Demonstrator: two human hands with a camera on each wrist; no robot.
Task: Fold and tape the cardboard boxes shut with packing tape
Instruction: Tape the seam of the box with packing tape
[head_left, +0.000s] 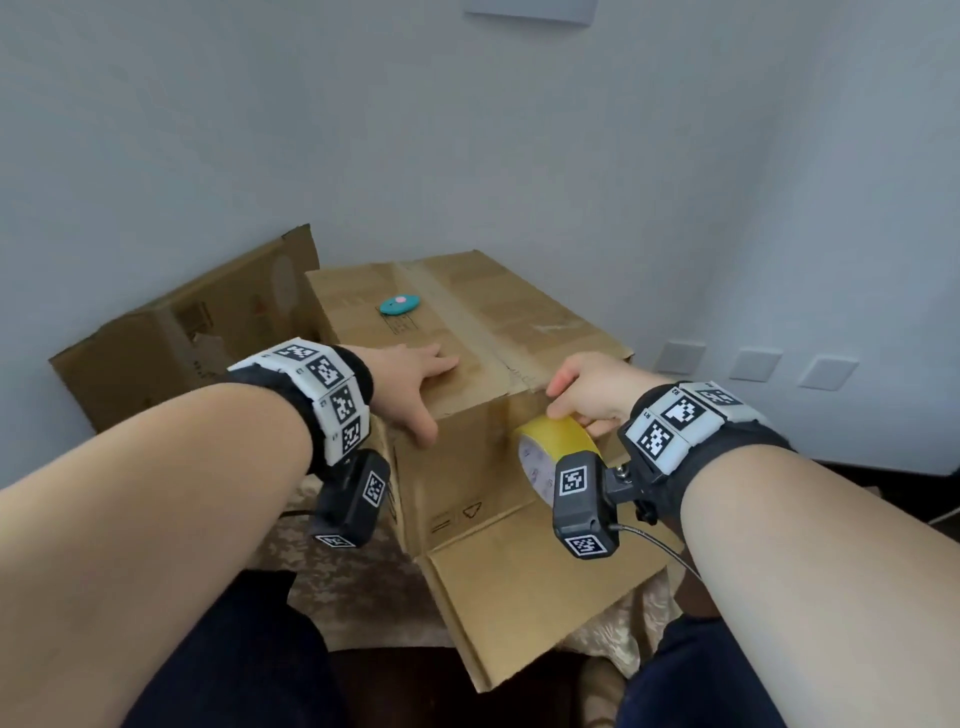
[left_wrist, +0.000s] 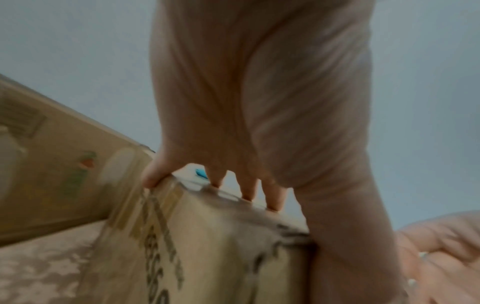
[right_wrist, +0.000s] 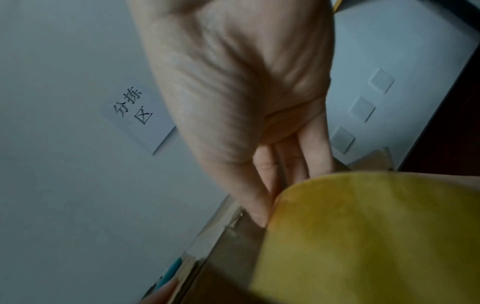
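Observation:
A brown cardboard box (head_left: 467, 467) stands in front of me with its top flaps folded down. A strip of clear tape (head_left: 457, 312) runs along the top seam toward the front edge. My left hand (head_left: 421, 384) lies flat on the top near the front left corner, fingers (left_wrist: 249, 191) straight and thumb hanging over the front face. My right hand (head_left: 587, 395) grips a yellow tape roll (head_left: 550, 441) against the front top edge at the seam. The right wrist view has the roll (right_wrist: 363, 236) filling the lower right under my fingers (right_wrist: 262, 185).
A small teal cutter (head_left: 399, 305) lies on the box top, further back. A second cardboard box (head_left: 182, 332) stands behind at the left. A loose bottom flap (head_left: 519, 582) sticks out toward me over a beige patterned cloth (head_left: 337, 571). Walls close in behind and right.

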